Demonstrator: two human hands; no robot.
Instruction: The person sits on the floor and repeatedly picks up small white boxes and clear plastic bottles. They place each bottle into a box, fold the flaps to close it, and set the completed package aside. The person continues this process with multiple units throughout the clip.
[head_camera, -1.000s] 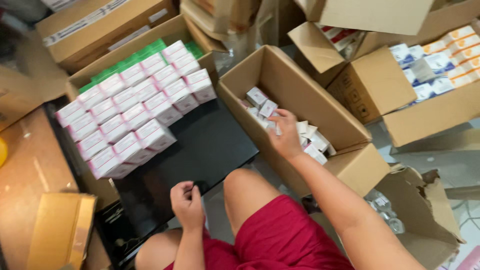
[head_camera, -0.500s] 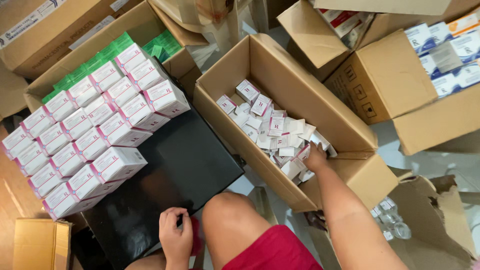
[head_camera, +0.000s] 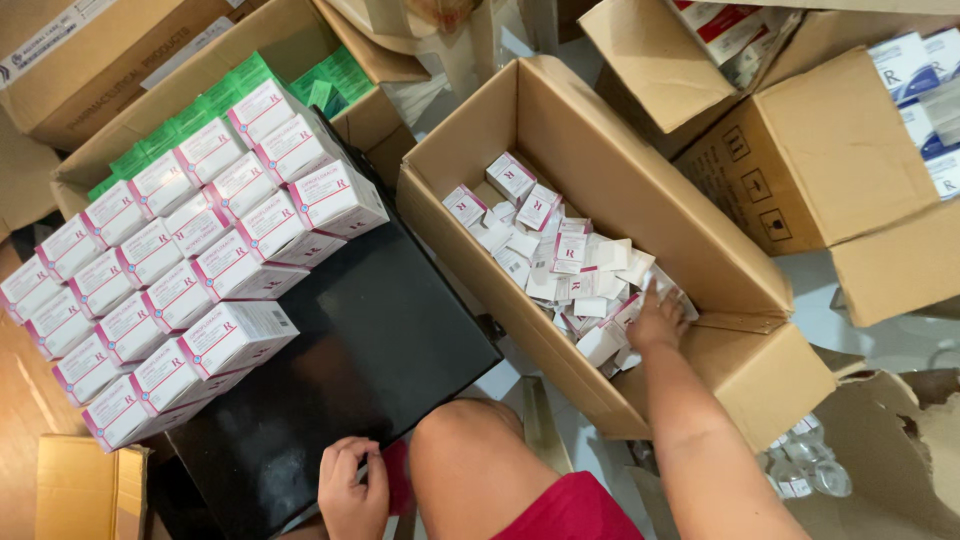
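Head view looks straight down on a person seated among cartons; the right hand (head_camera: 657, 322) reaches into the open cardboard box (head_camera: 590, 140) at about two o'clock from the bare knee (head_camera: 470, 450), palm down, fingers spread and pressed onto the loose small white-and-pink cartons (head_camera: 560, 255) heaped in the box's lower corner; whether the fingers have closed on one I cannot tell, since the hand's back hides them; the forearm runs from five o'clock up to the wrist, nearly straight. The left hand (head_camera: 352, 485) sits low, at about seven o'clock from the knee, fingers curled inward over the near edge of the flat black surface (head_camera: 360, 350), touching it, with a strip of red cloth just beside the fingertips; it looks closed on that edge and holds no carton. On the black surface, toward ten o'clock, stand rows of larger white boxes with pink trim (head_camera: 170, 260), packed side by side in a slanted block; behind them at eleven o'clock lie green packs (head_camera: 320, 85) inside a brown carton (head_camera: 130, 70). At one to three o'clock more brown cartons gape open; one holds blue-and-white boxes (head_camera: 920, 90), another red-and-white ones (head_camera: 715, 25). At five o'clock, past the forearm, clear small vials (head_camera: 800, 470) lie beside torn cardboard. Red shorts (head_camera: 570, 510) cover the thigh.
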